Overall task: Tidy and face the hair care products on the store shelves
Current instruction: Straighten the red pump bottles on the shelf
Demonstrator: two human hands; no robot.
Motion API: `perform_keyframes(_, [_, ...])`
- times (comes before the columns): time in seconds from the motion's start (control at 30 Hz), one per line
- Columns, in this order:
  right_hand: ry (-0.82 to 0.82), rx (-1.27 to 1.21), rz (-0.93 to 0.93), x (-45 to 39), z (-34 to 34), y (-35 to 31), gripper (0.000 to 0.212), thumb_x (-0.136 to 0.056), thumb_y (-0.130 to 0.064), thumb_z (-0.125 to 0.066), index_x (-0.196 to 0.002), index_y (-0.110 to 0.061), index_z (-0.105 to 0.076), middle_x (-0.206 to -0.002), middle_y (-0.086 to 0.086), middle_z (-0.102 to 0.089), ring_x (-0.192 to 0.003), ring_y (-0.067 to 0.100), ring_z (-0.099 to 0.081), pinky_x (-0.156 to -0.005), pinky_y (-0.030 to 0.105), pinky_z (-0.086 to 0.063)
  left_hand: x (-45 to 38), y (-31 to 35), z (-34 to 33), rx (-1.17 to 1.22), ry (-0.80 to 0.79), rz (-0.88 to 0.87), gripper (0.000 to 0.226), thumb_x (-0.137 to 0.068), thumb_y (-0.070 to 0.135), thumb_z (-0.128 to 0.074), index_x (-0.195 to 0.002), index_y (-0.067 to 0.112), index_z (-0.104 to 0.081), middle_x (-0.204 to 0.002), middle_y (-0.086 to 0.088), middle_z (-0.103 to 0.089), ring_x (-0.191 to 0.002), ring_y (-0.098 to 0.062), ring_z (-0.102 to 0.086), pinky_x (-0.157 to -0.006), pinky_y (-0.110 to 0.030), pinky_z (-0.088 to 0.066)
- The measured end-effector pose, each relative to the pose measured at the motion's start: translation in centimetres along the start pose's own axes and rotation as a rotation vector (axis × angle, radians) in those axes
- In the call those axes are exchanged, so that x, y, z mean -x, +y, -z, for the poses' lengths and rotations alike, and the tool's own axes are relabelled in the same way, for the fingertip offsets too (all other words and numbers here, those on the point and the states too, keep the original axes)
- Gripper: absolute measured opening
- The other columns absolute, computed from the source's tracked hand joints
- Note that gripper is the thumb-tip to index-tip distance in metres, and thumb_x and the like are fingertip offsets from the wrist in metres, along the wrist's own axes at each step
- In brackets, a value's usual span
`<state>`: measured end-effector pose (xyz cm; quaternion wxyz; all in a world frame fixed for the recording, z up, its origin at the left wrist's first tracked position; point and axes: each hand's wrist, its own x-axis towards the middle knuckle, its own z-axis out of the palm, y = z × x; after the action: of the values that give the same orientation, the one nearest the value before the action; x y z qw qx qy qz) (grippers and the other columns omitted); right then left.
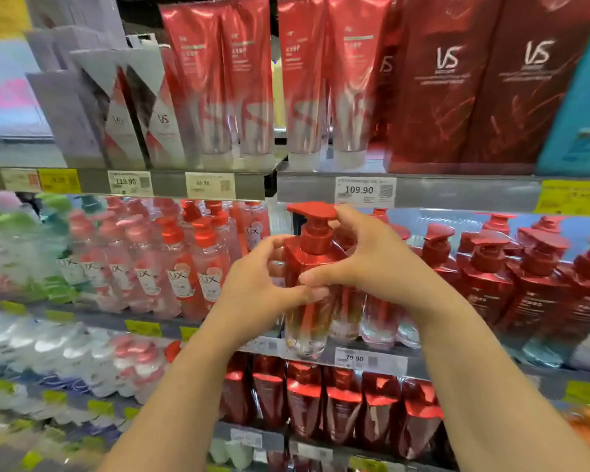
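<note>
Both forearms reach in from below toward the middle shelf. Between them, a red pump bottle (309, 284) stands at the front edge of that shelf, its lower half clear and its pump head pointing left. The left hand (258, 294) curls round the bottle's left side, thumb across the front and fingers spread behind. The right hand (365, 264) grips the right shoulder, thumb lying across the front and a fingertip touching the pump head.

On the top shelf, two big dark red boxes (484, 83) read "VS" in white. Left of them stand tall red tubes (263, 80) with pale caps, then grey-and-red cartons (143, 120), some also marked "VS".

Right of the hands, a row of red pump bottles (511, 277) fills the middle shelf. To the left stand clear pink bottles with red pumps (181, 264), labelled "LUX".

Below, red refill pouches (341, 403) sit in a row.

Price tags on the shelf rails read "109.90" (365, 191), "119.90" (129, 182), "48.90" (210, 185) and "79.90" (368, 361). Yellow tags are too blurred to read.
</note>
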<state>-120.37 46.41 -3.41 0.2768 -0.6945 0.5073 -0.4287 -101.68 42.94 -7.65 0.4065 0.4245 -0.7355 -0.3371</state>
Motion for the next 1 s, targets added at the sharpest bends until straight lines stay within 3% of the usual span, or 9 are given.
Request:
perform_keyframes(0.03, [0.015,-0.008,-0.017,-0.5,-0.6,-0.1,0.061,-0.065,-0.022,-0.093,-0.117,-0.039,-0.065,-0.108,-0.013,-0.074,-0.082,-0.012,-0.066,-0.079,0.023,-0.051,-0.4,-0.7,0.6,-0.007,0.006,0.0,0.064,-0.058,0.035,-0.093,-0.107,0.049,-0.055,-0.098,0.023,-0.071,-0.094,0.005,-0.065,-0.082,-0.019,-0.05])
perform_keyframes(0.13, [0.093,0.003,-0.077,-1.0,-1.5,-0.3,0.052,-0.075,-0.023,-0.088,-0.119,-0.041,-0.064,-0.119,-0.013,-0.07,-0.058,-0.017,-0.056,-0.066,0.017,-0.041,-2.1,-2.9,1.9,0.018,-0.001,0.013,0.068,-0.059,0.034,-0.093,-0.113,0.045,-0.054,-0.106,0.021,-0.07,-0.099,0.003,-0.064,-0.091,-0.03,-0.052])
perform_keyframes(0.3, [0.222,0.032,-0.197,0.1,-2.1,-0.4,0.043,-0.082,-0.024,-0.083,-0.12,-0.032,-0.066,-0.115,-0.008,-0.073,-0.061,-0.013,-0.059,-0.055,0.014,-0.045,-4.8,-6.4,1.7,0.083,-0.084,0.019,0.067,-0.058,0.03,-0.095,-0.113,0.041,-0.057,-0.105,0.021,-0.071,-0.099,0.003,-0.066,-0.095,-0.037,-0.053])
perform_keyframes(0.43, [0.289,0.035,-0.281,1.6,-2.6,-1.1,0.034,-0.084,-0.017,-0.08,-0.115,-0.024,-0.069,-0.106,-0.003,-0.076,-0.051,-0.005,-0.058,-0.044,0.02,-0.048,-6.3,-7.9,0.3,0.13,-0.135,-0.001,0.068,-0.062,0.031,-0.092,-0.119,0.031,-0.055,-0.104,0.025,-0.064,-0.093,0.014,-0.06,-0.084,-0.019,-0.049])
perform_keyframes(0.6, [0.372,0.049,-0.363,3.2,-3.0,-1.1,0.03,-0.085,-0.019,-0.08,-0.113,-0.024,-0.071,-0.094,-0.003,-0.078,-0.059,0.011,-0.064,-0.052,0.031,-0.056,-7.8,-8.8,-1.1,0.18,-0.24,-0.01,0.064,-0.062,0.025,-0.093,-0.11,0.041,-0.054,-0.105,0.023,-0.065,-0.097,0.006,-0.06,-0.088,-0.03,-0.05])
perform_keyframes(0.7, [0.394,0.072,-0.411,4.2,-3.0,-1.1,0.029,-0.085,-0.022,-0.08,-0.112,-0.026,-0.072,-0.095,-0.002,-0.078,-0.066,0.014,-0.066,-0.056,0.029,-0.055,-8.0,-9.7,-1.8,0.19,-0.271,0.03,0.064,-0.061,0.028,-0.093,-0.11,0.042,-0.055,-0.106,0.021,-0.066,-0.1,-0.002,-0.064,-0.094,-0.037,-0.052])
perform_keyframes(0.83, [0.391,0.063,-0.458,4.8,-2.7,-1.2,0.029,-0.087,-0.023,-0.078,-0.115,-0.026,-0.071,-0.096,-0.001,-0.077,-0.058,0.007,-0.063,-0.057,0.025,-0.054,-8.0,-9.6,-1.6,0.131,-0.31,0.051,0.065,-0.06,0.035,-0.093,-0.111,0.045,-0.054,-0.108,0.022,-0.067,-0.104,-0.009,-0.066,-0.096,-0.041,-0.051])
perform_keyframes(0.93, [0.383,0.049,-0.465,4.9,-2.8,-0.7,0.029,-0.087,-0.025,-0.079,-0.114,-0.027,-0.071,-0.096,-0.003,-0.078,-0.067,0.011,-0.067,-0.06,0.028,-0.056,-7.2,-8.2,-1.3,0.066,-0.311,0.055,0.082,-0.064,0.036,-0.091,-0.131,0.038,-0.045,-0.113,0.016,-0.061,-0.105,-0.01,-0.061,-0.096,-0.036,-0.048])
perform_keyframes(1.0, [0.37,0.036,-0.465,5.1,-2.7,-0.4,0.029,-0.086,-0.027,-0.079,-0.114,-0.029,-0.071,-0.095,-0.006,-0.078,-0.068,0.017,-0.067,-0.061,0.03,-0.057,-6.2,-6.7,-1.3,0.005,-0.209,0.064,0.097,-0.066,0.036,-0.089,-0.144,0.025,-0.033,-0.121,0.006,-0.054,-0.107,-0.012,-0.053,-0.093,-0.034,-0.043])
